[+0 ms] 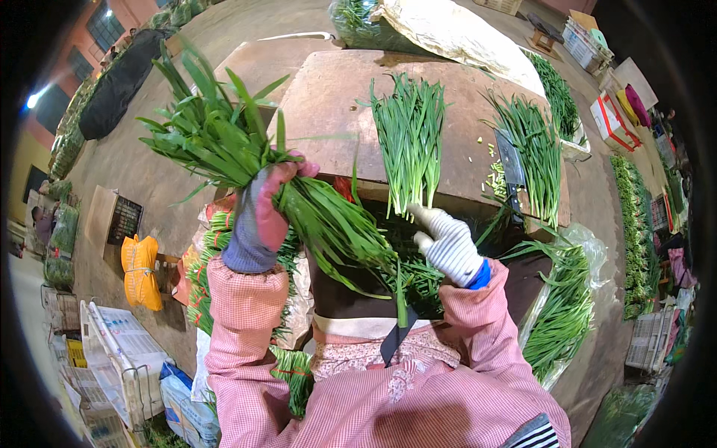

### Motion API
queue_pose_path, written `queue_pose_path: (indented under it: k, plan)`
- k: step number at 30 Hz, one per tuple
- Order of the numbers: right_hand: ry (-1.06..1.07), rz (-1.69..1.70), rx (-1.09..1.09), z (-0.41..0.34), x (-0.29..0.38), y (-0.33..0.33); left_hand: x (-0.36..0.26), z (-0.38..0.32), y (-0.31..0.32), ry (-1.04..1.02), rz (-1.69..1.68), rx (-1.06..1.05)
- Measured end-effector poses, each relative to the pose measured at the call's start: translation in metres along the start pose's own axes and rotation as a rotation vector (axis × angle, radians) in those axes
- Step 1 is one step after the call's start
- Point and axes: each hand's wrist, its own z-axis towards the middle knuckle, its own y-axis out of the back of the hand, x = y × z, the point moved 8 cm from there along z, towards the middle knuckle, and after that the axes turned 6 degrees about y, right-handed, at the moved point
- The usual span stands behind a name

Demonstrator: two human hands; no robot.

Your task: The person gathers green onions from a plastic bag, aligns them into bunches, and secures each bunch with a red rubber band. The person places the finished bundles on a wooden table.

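Note:
My left hand, in a pink and grey-blue glove, grips a thick bunch of long flat green leaves, probably garlic chives. The bunch slants above my lap, leaf tips spreading to the upper left. My right hand wears a white striped glove with its fingers apart. Its fingertip is at the pale lower ends of a chive bunch on the wooden board; whether it touches them I cannot tell. Farther right, a cleaver lies beside another chive bunch.
Cut stem pieces are scattered left of the cleaver. Loose chives in clear plastic lie at my right. Banded bundles are stacked at my left, near an orange wrapped bundle and white plastic crates. A white sheet lies beyond the board.

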Motion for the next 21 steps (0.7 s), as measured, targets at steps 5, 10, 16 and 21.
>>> queue_pose_path:
  k: [5,10,16,21]
  plan:
    - [0.045,-0.083,0.211,-0.019,0.002,-0.055,0.000,0.005,0.007,0.005,-0.087,0.048]
    - [-0.217,0.885,0.053,-0.020,0.003,-0.060,0.002,-0.003,0.027,0.117,-0.190,-0.057]
    - [-0.530,0.988,-0.166,-0.068,-0.044,-0.025,0.004,-0.015,0.070,0.139,-0.400,-0.077]
    - [-0.897,0.533,0.161,-0.136,-0.118,-0.030,0.005,-0.027,0.099,0.079,-0.486,-0.084]
